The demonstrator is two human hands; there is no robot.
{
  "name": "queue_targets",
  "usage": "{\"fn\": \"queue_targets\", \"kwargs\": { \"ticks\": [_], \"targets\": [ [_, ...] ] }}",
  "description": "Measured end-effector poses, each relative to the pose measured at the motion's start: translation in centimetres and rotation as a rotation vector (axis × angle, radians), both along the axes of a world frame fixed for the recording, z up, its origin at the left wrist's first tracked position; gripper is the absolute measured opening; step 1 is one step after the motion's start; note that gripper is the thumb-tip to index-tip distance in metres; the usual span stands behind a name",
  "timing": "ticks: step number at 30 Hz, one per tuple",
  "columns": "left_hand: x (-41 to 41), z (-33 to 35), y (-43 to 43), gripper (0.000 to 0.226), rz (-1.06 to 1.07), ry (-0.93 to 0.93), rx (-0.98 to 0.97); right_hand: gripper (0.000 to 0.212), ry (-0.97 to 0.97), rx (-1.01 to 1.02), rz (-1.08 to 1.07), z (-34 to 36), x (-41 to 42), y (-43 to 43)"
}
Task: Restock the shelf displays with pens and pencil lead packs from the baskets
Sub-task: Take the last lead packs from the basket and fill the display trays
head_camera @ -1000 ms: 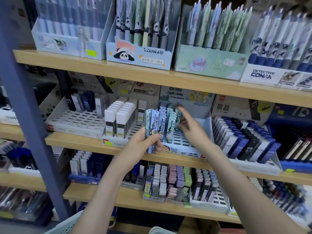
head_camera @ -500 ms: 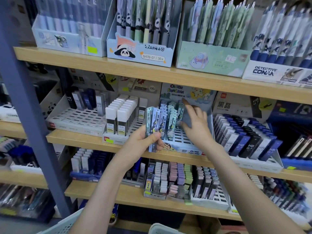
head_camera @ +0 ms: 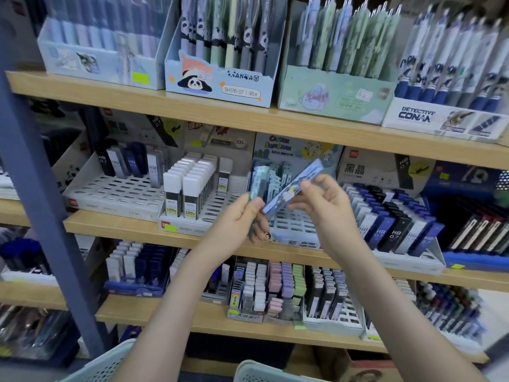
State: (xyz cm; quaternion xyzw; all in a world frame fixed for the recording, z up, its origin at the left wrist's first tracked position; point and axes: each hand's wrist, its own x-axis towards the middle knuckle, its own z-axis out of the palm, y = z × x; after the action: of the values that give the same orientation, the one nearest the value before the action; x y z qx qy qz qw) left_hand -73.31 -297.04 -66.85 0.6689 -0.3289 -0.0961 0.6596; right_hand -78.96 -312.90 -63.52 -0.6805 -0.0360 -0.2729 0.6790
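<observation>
Shelving frame and clutter below

A blue-grey metal upright (head_camera: 35, 205) slants down the left side, crossing in front of three light wooden shelf boards (head_camera: 110, 93) set one above another. Small yellow-green stickers (head_camera: 140, 78) dot the levels. Under the lowest board, a dark box-like shape (head_camera: 237, 354) sits near a brown cardboard carton (head_camera: 366, 372).

The single head-worn camera looks forward and slightly down, close to the light wooden stationery shelves (head_camera: 248, 117), at arm's reach.
</observation>
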Motion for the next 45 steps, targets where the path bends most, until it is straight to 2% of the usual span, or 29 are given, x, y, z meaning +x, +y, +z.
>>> {"fn": "queue_targets", "kwargs": {
  "ticks": [2,5,7,9,11,16,19,22,26,30,34,39,42,45],
  "targets": [
    [0.5,0.1,0.0,0.029,0.088,-0.005,-0.056,0.010,-0.038,0.033,-0.125,0.2,0.5,-1.3],
    [1.1,0.0,-0.2,0.031,0.242,-0.031,-0.168,0.016,0.022,-0.137,-0.285,-0.5,1.5,-2.7],
    [1.6,-0.4,-0.5,0.031,0.388,-0.086,-0.214,0.013,0.080,-0.229,-0.330,-1.2,2.3,-3.2],
    [2.0,-0.8,-0.6,0.031,0.434,-0.101,-0.225,0.013,0.128,-0.303,-0.342,-1.8,3.1,-3.4],
    [2.2,-1.1,-0.7,0.031,0.400,-0.090,-0.213,0.021,0.160,-0.364,-0.335,-2.0,3.8,-3.5],
    [1.5,-0.9,-1.1,0.030,0.263,-0.032,-0.244,0.020,0.167,-0.451,-0.293,-1.6,4.4,-3.5],
    [1.4,-0.7,-1.1,0.031,0.245,-0.003,-0.300,0.020,0.166,-0.541,-0.263,-1.4,4.6,-3.4],
    [1.4,-0.8,-1.1,0.031,0.258,-0.003,-0.289,0.030,0.195,-0.645,-0.268,-1.0,5.0,-3.3],
    [1.4,-1.0,-1.2,0.031,0.254,-0.010,-0.278,0.025,0.213,-0.733,-0.276,-0.9,5.2,-3.1],
    [1.3,-0.9,-1.2,0.031,0.260,-0.010,-0.274,0.042,0.176,-0.836,-0.278,-1.1,5.3,-3.0],
    [1.6,-1.2,-1.1,0.031,0.235,0.001,-0.294,0.043,0.163,-0.825,-0.238,-1.2,5.6,-3.1],
    [1.8,-1.6,-1.0,0.030,0.236,0.009,-0.289,0.044,0.205,-0.504,-0.246,-1.9,5.7,-3.7],
    [1.8,-1.7,-1.0,0.030,0.235,0.006,-0.280,0.047,0.269,-0.624,-0.217,-2.7,5.3,-3.5],
    [1.7,-1.7,-0.9,0.030,0.240,0.001,-0.276,0.048,0.234,-0.786,-0.232,-2.9,5.4,-3.0]
  ]
}}
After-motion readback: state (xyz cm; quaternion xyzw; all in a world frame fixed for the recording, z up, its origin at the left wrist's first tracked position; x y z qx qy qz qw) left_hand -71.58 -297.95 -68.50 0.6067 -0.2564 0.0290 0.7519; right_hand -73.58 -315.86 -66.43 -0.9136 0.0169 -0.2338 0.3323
